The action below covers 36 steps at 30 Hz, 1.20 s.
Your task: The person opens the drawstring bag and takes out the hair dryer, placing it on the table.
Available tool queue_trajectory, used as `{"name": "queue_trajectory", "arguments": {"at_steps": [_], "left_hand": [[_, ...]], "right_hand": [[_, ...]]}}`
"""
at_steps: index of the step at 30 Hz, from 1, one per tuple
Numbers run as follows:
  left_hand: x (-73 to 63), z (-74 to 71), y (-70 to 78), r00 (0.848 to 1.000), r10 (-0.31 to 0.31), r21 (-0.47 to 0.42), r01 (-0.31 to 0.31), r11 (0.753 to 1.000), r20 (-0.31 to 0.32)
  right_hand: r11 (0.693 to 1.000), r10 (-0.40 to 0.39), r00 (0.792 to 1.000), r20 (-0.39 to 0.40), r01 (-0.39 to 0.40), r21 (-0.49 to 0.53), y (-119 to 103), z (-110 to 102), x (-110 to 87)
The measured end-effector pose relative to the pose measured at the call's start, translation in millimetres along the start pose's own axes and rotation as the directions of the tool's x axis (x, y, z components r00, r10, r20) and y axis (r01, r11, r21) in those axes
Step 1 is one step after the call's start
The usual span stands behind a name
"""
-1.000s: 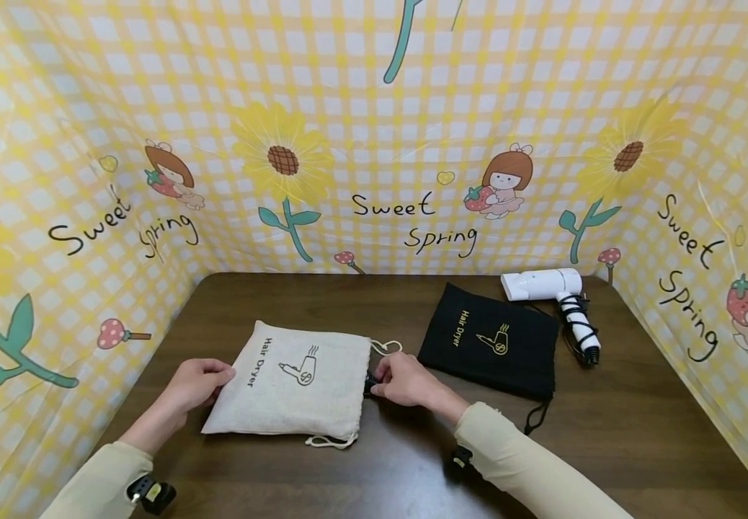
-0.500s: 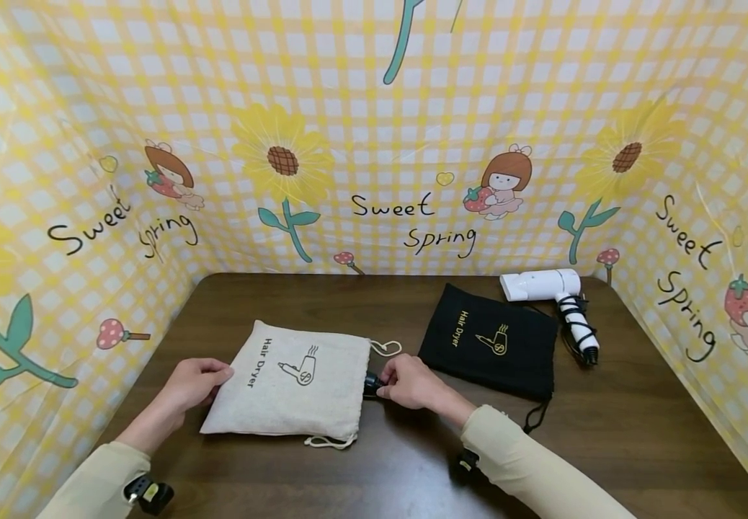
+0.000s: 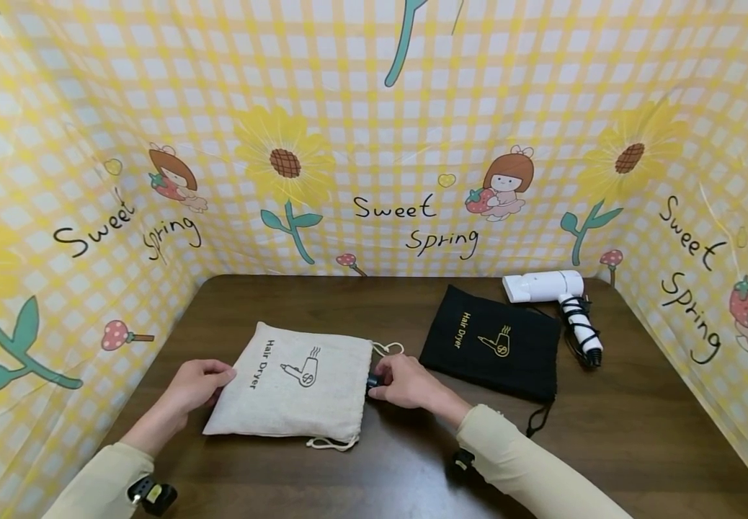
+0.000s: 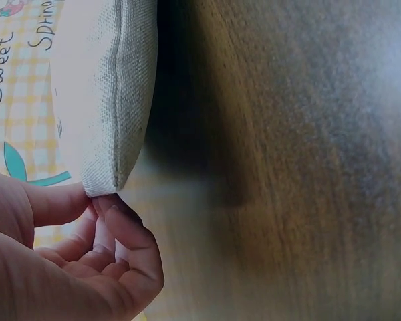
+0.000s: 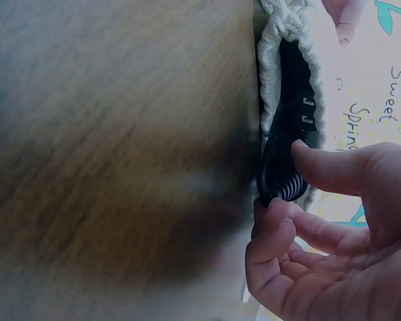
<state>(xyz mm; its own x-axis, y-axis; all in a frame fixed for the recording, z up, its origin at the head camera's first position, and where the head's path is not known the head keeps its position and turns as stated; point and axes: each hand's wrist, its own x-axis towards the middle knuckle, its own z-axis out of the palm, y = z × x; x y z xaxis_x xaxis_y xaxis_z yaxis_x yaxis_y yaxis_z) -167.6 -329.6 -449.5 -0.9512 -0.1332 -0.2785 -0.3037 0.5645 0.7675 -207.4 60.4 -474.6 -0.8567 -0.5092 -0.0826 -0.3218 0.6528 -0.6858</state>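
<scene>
A cream drawstring bag point(image 3: 322, 407) printed "Hair Dryer" lies on the table, bulging. My left hand point(image 3: 189, 382) pinches its closed left end; in the left wrist view, thumb and forefinger meet at the cloth corner point(image 4: 105, 177). At the bag's mouth on the right, my right hand point(image 3: 406, 382) pinches the end of a black hair dryer point(image 5: 287, 144). Ribbed cord sleeve and switches show in the right wrist view, between the ruffled edges point(image 5: 267, 80) of the opening. Most of the dryer is hidden inside the bag.
To the right lies a black drawstring bag point(image 3: 471, 360), flat, its cord trailing toward the front. Behind it is a white hair dryer point(image 3: 545, 286) with a black cord wound round the handle. Checked cloth walls point(image 3: 387, 144) enclose the brown table point(image 3: 406, 461) behind and at both sides.
My right hand moved slightly right, showing more of the black hair dryer, then came back left, and less of it shows. The left hand and the cream bag stay put.
</scene>
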Motion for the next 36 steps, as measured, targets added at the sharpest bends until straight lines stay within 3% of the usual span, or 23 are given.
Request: {"name": "queue_trajectory", "arguments": {"at_steps": [20, 30, 36], "left_hand": [[-2.3, -5.8, 2.4, 1.000, 0.001, -0.022, -0.001, 1.000, 0.007], [-0.7, -7.9, 1.2, 1.000, -0.003, -0.012, 0.003, 1.000, 0.013], [1.0, -10.4, -0.3, 1.000, -0.002, -0.002, 0.002, 1.000, 0.018]], "right_hand": [[0.999, 0.015, 1.000, -0.020, -0.014, 0.045, 4, -9, -10.0], [0.992, 0.049, 0.998, 0.043, -0.053, 0.117, 2, -14, -9.5], [0.990, 0.004, 0.994, 0.113, -0.020, 0.136, -5, -16, -8.8]]}}
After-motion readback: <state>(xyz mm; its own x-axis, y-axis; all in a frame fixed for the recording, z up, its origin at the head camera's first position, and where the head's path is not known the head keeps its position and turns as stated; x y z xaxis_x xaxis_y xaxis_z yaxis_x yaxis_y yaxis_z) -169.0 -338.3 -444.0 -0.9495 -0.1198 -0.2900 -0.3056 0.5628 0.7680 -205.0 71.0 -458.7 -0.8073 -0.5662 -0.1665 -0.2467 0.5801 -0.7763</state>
